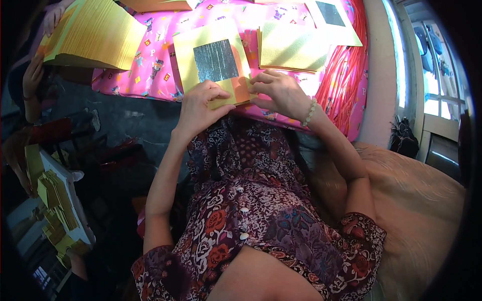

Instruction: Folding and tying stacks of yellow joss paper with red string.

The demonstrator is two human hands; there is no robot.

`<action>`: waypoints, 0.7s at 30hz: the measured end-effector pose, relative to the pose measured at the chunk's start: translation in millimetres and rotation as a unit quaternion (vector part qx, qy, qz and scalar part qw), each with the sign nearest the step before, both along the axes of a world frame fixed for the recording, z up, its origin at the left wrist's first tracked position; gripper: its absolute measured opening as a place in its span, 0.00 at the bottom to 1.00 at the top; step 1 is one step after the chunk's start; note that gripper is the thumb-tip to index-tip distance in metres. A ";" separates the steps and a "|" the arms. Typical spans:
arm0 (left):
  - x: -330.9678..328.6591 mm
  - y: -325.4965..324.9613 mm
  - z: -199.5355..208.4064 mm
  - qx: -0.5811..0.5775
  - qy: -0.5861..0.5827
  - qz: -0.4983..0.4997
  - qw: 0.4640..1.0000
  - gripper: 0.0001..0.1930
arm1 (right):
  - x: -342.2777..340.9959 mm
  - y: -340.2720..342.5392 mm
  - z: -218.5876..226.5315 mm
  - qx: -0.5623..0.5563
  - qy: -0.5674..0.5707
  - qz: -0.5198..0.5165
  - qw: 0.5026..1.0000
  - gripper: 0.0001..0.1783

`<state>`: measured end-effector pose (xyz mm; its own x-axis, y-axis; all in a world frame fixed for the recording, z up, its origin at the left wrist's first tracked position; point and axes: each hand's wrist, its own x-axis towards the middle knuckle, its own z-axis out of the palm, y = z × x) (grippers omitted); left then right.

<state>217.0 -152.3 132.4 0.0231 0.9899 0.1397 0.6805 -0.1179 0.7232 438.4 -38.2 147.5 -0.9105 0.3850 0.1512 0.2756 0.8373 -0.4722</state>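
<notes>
In front of me on the pink tablecloth lies a yellow joss paper sheet (183, 55) with a dark, shiny foil square (216, 59) and an orange patch below it. At the sheet's near edge, my left hand (203, 103) has its thumb and curled fingers closed on the paper. My right hand (282, 94), with a beaded bracelet at the wrist, bends its fingers and thumb around the near right corner. The lower layers under my fingers are partly hidden. Just beyond my right hand sits a stack of yellow paper (293, 47).
A large fanned stack of yellow sheets (100, 37) stands at the far left, touched by another person's hands (34, 70). Red strings (341, 85) hang along the table's right side. Lower left, more yellow bundles (55, 195) lie on a white-edged table.
</notes>
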 end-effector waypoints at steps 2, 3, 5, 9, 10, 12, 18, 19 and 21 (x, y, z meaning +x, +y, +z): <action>-2.2 1.6 1.4 -0.029 -0.020 0.002 0.999 0.11 | 0.3 2.8 0.9 -0.024 -0.001 0.000 1.000 0.12; -2.7 2.3 2.0 -0.053 -0.046 0.006 0.998 0.09 | 0.1 3.7 1.4 -0.029 -0.002 -0.002 1.000 0.11; -3.1 3.2 2.6 -0.058 -0.051 0.007 0.997 0.09 | 0.0 4.7 2.6 -0.035 -0.002 -0.004 0.999 0.11; -2.4 3.3 2.5 -0.068 -0.065 0.012 0.996 0.08 | -1.3 5.8 4.1 -0.061 -0.013 -0.004 0.998 0.11; -2.2 3.2 2.4 -0.068 -0.065 0.013 0.995 0.08 | -1.6 6.2 4.3 -0.064 -0.014 -0.004 0.998 0.11; -1.9 3.0 2.0 -0.064 -0.072 0.016 0.995 0.07 | -2.1 7.3 4.8 -0.062 -0.012 -0.001 0.998 0.12; -0.6 3.6 1.4 -0.062 -0.072 0.026 0.995 0.07 | -2.2 8.0 5.6 -0.062 0.004 0.002 0.998 0.12; -0.3 3.7 1.4 -0.062 -0.072 0.026 0.995 0.07 | -2.3 8.0 5.6 -0.063 0.004 0.002 0.998 0.12; 0.2 3.8 1.9 -0.051 -0.078 0.025 0.995 0.06 | -2.8 8.1 5.5 -0.061 0.007 0.003 0.998 0.11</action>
